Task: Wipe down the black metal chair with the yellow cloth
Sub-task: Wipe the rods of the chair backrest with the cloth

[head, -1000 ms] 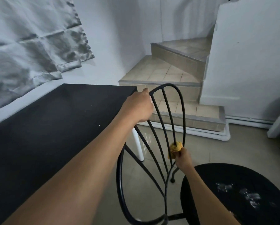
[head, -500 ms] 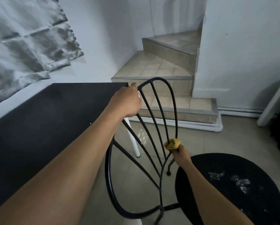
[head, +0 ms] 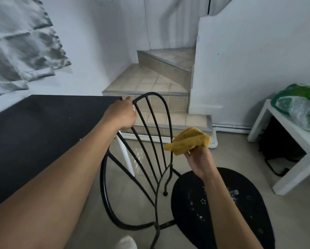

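Note:
The black metal chair (head: 169,121) stands in front of me, its curved backrest of thin rods at centre and its round black seat (head: 244,209) at lower right, speckled with pale marks. My left hand (head: 122,115) grips the top left of the backrest frame. My right hand (head: 198,158) is held up to the right of the backrest, apart from the rods, pinching the yellow cloth (head: 188,141), which hangs loosely unfolded above the fingers.
A black table top (head: 33,126) with a white leg fills the left. Tiled steps (head: 150,85) rise behind the chair. A white side table (head: 292,141) at right carries a green plastic bag (head: 301,106). Grey curtain fabric hangs at upper left.
My right hand has come off the backrest rod and moved right and up; the cloth, bunched around the rod before, now hangs open. The left hand keeps its grip.

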{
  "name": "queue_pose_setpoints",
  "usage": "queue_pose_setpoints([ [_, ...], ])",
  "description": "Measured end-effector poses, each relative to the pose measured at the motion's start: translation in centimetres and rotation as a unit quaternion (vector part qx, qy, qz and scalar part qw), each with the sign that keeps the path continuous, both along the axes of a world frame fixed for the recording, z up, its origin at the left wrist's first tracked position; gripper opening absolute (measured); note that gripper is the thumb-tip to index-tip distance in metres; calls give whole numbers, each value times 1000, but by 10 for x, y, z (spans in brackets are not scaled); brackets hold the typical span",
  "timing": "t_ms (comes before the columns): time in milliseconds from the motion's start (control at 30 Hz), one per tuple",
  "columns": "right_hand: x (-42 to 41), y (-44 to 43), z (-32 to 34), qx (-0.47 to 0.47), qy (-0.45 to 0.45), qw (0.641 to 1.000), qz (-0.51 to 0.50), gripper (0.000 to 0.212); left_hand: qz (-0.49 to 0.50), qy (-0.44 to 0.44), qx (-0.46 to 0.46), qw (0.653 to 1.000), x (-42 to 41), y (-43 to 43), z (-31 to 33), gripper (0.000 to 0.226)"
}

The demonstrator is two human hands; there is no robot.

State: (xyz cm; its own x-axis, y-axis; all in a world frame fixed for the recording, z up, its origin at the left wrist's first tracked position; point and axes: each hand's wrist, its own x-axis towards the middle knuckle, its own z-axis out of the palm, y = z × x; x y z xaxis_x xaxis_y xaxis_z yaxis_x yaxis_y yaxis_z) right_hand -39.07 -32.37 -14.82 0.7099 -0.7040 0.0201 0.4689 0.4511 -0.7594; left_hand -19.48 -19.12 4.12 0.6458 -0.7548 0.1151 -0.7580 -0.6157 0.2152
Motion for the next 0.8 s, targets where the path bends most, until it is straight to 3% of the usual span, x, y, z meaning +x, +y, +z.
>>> queue_pose_setpoints([
  [67,-4,6,11,23,-28,999,-21,50,3,-2,3,1000,0,0,0,27],
  [133,-3,13,18,62,-15,997,-43,80,4,0,3,1000,1,0,0,30],
  [167,-2,15,19,88,-6,994,-57,83,3,1,2,1000,2,0,-1,32],
  [300,14,23,17,200,11,974,-101,54,3,2,-1,1000,4,0,-3,32],
  [433,40,28,23,278,44,947,-153,53,2,8,-8,1000,3,1,-3,26],
  [567,73,24,42,243,44,954,-169,38,6,19,-12,1000,5,0,-4,27],
  [633,96,25,53,213,52,962,-165,41,7,25,-16,1000,6,0,-5,30],
  [733,131,40,74,98,100,974,-179,49,4,36,-24,999,7,0,-6,29],
  [800,150,57,86,-45,116,972,-201,52,8,44,-34,998,7,1,-6,33],
])
